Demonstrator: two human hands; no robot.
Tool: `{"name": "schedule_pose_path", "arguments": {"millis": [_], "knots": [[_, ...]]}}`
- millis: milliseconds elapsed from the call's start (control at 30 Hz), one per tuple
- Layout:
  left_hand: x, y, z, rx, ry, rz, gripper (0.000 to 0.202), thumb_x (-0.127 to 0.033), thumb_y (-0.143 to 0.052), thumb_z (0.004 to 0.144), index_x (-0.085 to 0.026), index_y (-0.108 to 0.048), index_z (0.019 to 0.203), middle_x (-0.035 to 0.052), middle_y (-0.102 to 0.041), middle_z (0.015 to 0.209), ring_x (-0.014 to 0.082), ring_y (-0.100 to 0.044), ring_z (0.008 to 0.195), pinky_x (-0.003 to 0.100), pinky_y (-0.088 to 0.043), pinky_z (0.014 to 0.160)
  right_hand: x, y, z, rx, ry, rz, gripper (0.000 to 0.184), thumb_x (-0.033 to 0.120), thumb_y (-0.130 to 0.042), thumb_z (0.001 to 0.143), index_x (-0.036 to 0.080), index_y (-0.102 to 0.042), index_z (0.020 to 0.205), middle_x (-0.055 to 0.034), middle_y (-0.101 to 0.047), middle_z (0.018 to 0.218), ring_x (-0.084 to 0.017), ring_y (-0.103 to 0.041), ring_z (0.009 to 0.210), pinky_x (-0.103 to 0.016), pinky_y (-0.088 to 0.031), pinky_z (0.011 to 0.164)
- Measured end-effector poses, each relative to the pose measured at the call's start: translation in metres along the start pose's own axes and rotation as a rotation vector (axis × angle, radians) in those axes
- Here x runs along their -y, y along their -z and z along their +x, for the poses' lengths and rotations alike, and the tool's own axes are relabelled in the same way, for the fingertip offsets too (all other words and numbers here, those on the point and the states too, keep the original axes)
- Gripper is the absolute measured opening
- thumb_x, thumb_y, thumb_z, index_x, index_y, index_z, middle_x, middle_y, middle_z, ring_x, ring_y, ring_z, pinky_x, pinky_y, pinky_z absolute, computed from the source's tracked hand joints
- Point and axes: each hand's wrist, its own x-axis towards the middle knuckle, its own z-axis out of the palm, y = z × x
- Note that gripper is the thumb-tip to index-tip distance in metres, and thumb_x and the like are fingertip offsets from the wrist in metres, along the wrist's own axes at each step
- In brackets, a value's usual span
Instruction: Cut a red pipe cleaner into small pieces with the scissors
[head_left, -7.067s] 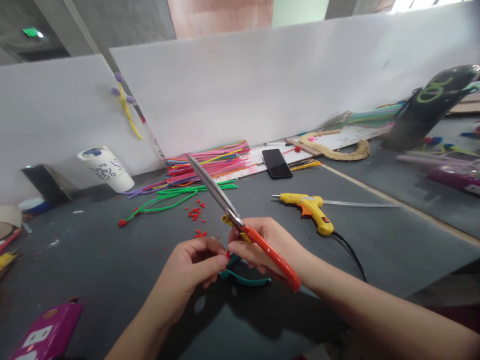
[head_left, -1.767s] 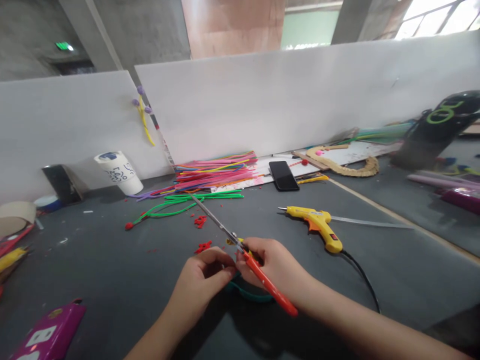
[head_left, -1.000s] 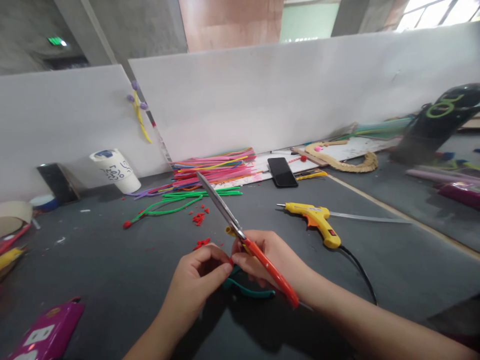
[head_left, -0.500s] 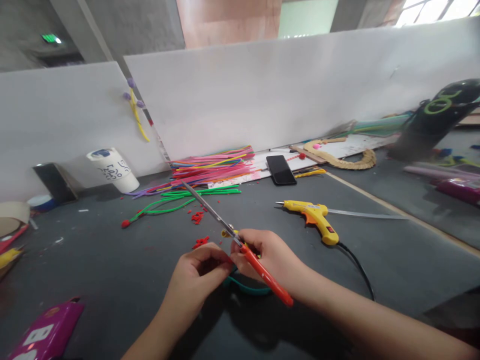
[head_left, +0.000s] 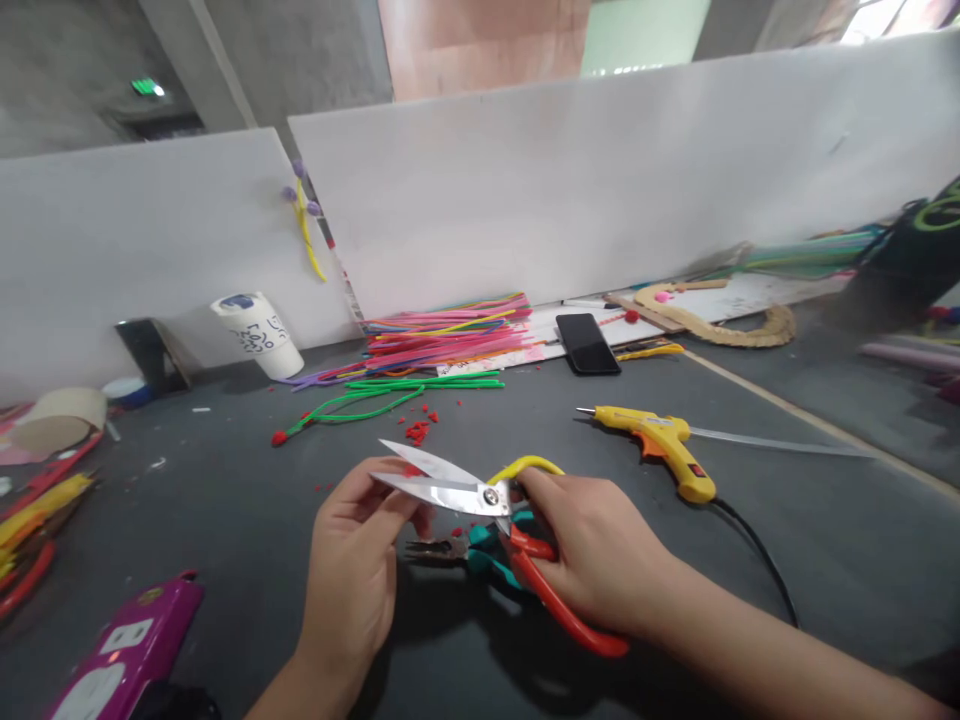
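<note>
- we take the yellow hot glue gun (head_left: 664, 447), lying on the dark grey table (head_left: 225, 500), as our marker for every place.
- our right hand (head_left: 600, 560) is just left of the glue gun and nearer to us. its fingers are clenched round the handles of the orange-handled steel scissors (head_left: 480, 495).
- the scissors point left, away from the glue gun, with the two blades parted in a narrow v.
- our left hand (head_left: 352, 570) is further left of the glue gun, fingers curled upward, with the tips against the lower blade near its end.
- a small red bit (head_left: 412, 470) shows between the blades at those fingertips. we cannot tell whether the fingers pinch it.
- a yellow curved strip (head_left: 529, 464) arches from the scissors' pivot to our right thumb, left of the glue gun.
- teal-handled pliers (head_left: 484, 540) lie on the table under the scissors, left of the glue gun and nearer to us.
- loose red scraps (head_left: 418, 432) lie well left of the glue gun.
- long green pipe cleaners (head_left: 405, 388) lie just beyond the scraps.
- a heap of pink and mixed-colour pipe cleaners (head_left: 450, 335) lies left of and beyond the glue gun.
- a black phone (head_left: 587, 343) lies flat beyond the glue gun, slightly left.
- a white paper cup (head_left: 259, 335) stands far left of the glue gun and beyond it.
- a magenta box (head_left: 120, 650) sits far left of the glue gun, closest to us.
</note>
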Motion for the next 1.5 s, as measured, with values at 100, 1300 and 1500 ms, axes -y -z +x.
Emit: {"name": "schedule_pose_path", "arguments": {"millis": [100, 1300, 1500], "knots": [[-0.0015, 0.0016, -0.0014, -0.004, -0.030, 0.029, 0.003, -0.014, -0.066, 0.068, -0.018, -0.066, 0.067, -0.0024, -0.061, 0.065, 0.0072, -0.053, 0.052, 0.017, -0.043, 0.048, -0.0010, -0.0006, -0.0004, -0.014, 0.015, -0.070, 0.020, 0.036, -0.045, 0.075, 0.018, -0.050, 0.077, -0.0041, -0.059, 0.066, -0.017, -0.051, 0.055, -0.026, -0.023, 0.050], [-0.0052, 0.0015, -0.0012, -0.011, 0.003, 0.044, 0.004, -0.013, -0.063, 0.068, -0.016, -0.066, 0.066, -0.0023, -0.059, 0.057, 0.0058, -0.050, 0.049, 0.015, -0.041, 0.045, -0.0022, -0.0067, -0.0041, 0.007, 0.060, -0.218, 0.023, 0.038, -0.044, 0.076, 0.017, -0.052, 0.073, -0.0055, -0.061, 0.059, -0.018, -0.053, 0.050, -0.027, -0.017, 0.047], [-0.0075, 0.0013, -0.0009, -0.015, 0.004, 0.055, 0.004, -0.013, -0.064, 0.068, -0.016, -0.067, 0.066, -0.0023, -0.060, 0.056, 0.0059, -0.051, 0.048, 0.014, -0.041, 0.045, -0.0017, -0.0079, -0.0028, -0.006, 0.075, -0.213, 0.023, 0.037, -0.044, 0.077, 0.017, -0.052, 0.072, -0.0051, -0.060, 0.056, -0.018, -0.053, 0.048, -0.027, -0.017, 0.047]]}}
